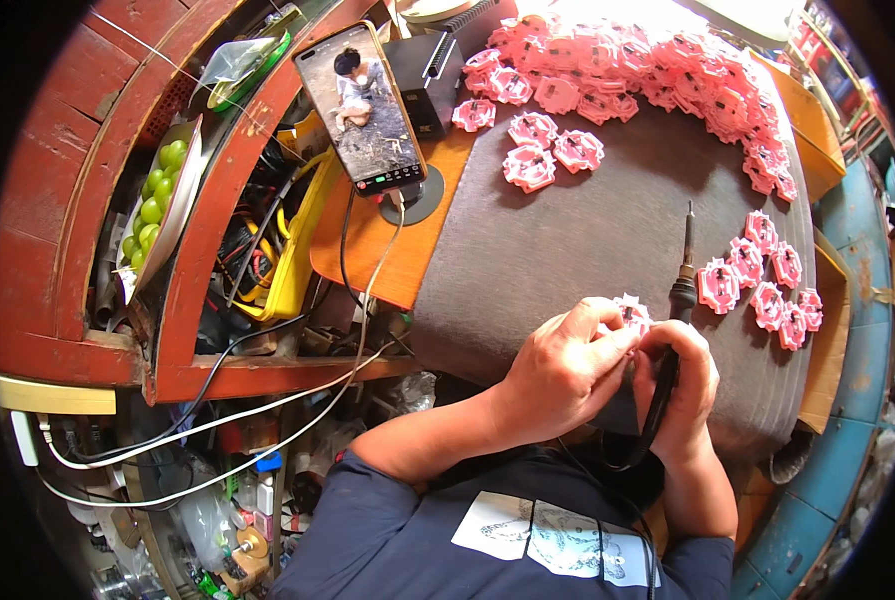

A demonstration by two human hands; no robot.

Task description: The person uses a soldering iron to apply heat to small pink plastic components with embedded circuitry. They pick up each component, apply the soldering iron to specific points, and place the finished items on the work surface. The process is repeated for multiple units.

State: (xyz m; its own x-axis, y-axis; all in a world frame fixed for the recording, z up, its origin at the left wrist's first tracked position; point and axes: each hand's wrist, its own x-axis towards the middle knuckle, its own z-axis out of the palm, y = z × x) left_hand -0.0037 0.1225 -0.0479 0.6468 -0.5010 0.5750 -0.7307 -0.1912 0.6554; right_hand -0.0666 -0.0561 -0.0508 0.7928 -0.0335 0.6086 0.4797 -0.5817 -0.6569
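Observation:
In front of my chest, my left hand (567, 362) pinches a small pink plastic part (632, 312) between thumb and fingers. Close beside it, my right hand (695, 385) is closed around a soldering iron (683, 290), its thin metal tip pointing up and away from me. The fingertips of my right hand also meet the pink part, though my fingers hide most of it. Several similar pink parts (719, 286) with dark pieces in their middles lie to the right of the iron. Three more (529, 168) sit apart near the far left of the dark work surface (587, 220).
A large heap of pink parts (657, 60) covers the far edge. At the left, a phone (362, 110) stands on an orange board (367, 265) with a cable plugged in. Beyond it are a yellow crate (302, 250), green grapes (153, 210) and a red wooden frame (217, 375).

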